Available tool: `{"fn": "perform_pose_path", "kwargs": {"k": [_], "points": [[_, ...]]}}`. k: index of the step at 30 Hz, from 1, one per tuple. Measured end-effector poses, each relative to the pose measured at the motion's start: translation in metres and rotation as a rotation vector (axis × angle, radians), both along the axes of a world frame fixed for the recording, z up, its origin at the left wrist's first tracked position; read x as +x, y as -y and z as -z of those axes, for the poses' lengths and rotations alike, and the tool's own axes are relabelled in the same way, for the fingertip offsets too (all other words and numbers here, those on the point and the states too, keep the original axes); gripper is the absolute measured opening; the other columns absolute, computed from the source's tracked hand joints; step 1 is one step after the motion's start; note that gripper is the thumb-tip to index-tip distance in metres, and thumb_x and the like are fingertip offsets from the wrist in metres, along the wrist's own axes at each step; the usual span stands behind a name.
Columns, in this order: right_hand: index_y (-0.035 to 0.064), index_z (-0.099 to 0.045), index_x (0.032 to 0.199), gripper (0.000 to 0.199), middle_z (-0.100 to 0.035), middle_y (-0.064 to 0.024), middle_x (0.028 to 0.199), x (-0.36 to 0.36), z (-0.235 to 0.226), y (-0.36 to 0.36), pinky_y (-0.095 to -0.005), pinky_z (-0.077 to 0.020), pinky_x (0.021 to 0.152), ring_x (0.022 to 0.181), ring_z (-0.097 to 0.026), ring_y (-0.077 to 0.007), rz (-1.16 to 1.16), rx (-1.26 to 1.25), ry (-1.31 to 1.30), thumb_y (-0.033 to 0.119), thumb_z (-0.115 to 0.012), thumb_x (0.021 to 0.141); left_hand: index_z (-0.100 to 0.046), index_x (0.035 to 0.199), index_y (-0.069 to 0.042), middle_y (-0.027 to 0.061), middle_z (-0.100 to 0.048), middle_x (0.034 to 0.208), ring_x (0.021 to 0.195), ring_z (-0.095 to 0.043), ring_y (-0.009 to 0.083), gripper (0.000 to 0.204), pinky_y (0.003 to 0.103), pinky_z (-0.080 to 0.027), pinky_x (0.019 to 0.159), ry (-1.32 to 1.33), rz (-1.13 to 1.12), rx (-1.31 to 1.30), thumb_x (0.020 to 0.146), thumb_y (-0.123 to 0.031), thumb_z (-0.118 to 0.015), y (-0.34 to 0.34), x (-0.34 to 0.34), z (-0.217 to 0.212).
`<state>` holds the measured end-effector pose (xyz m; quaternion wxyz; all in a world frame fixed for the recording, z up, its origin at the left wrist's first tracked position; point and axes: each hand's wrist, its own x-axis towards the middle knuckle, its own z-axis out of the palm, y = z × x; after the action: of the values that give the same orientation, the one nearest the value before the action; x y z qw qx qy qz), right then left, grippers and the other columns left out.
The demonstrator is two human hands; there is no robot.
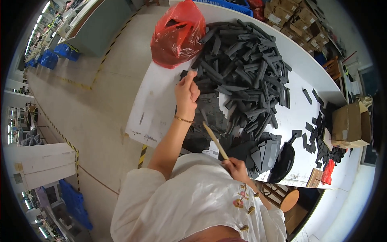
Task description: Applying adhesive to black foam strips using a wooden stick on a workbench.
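Left hand pinching flat black strip; right hand gripping wooden stick

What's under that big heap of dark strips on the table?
The heap of dark strips lies on the white table, partly over flat dark sheets. Anything deeper under it is covered.

head view; steep downward look (fisheye); close over white table; single view
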<state>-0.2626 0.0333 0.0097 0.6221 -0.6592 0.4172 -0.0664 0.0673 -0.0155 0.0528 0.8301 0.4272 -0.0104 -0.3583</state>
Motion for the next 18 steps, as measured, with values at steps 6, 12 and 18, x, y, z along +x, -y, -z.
{"fn": "perform_pose_path", "kwargs": {"k": [6,12,18], "points": [[0.0001,-0.063,0.09,0.014,-0.054,-0.003,0.066,0.06,-0.048,0.046,-0.0221,-0.0401,0.055,0.059,-0.048,-0.0076,0.241,-0.473,0.128,0.012,-0.069,0.086,-0.06,0.101,-0.005,-0.0058,-0.038,0.051,0.042,-0.031,0.0041,0.026,0.02,-0.027,0.046,-0.258,-0.034,0.035,0.093,-0.029,-0.063,0.014,-0.046,0.011],[-0.0009,-0.061,0.084,0.012,-0.053,0.0,0.073,0.106,-0.023,0.081,-0.0222,-0.0358,0.055,0.062,-0.045,-0.0057,0.417,-0.331,0.451,0.009,-0.067,0.088,-0.062,0.097,-0.005,-0.0002,-0.054,0.064,0.05,-0.045,0.0066,0.022,0.02,-0.032,0.046,-0.22,0.168,0.128,0.091,-0.026,-0.064,0.009,-0.063,0.012],[-0.0038,-0.058,0.078,0.014,-0.053,-0.0055,0.077,0.101,-0.049,0.107,-0.024,-0.0373,0.062,0.068,-0.048,-0.0129,0.233,-0.645,0.325,0.004,-0.068,0.084,-0.058,0.102,0.002,0.002,-0.058,0.07,0.056,-0.058,0.012,0.026,0.025,-0.048,0.056,0.473,1.213,0.106,0.095,-0.022,-0.057,-0.006,-0.077,0.012]]}}
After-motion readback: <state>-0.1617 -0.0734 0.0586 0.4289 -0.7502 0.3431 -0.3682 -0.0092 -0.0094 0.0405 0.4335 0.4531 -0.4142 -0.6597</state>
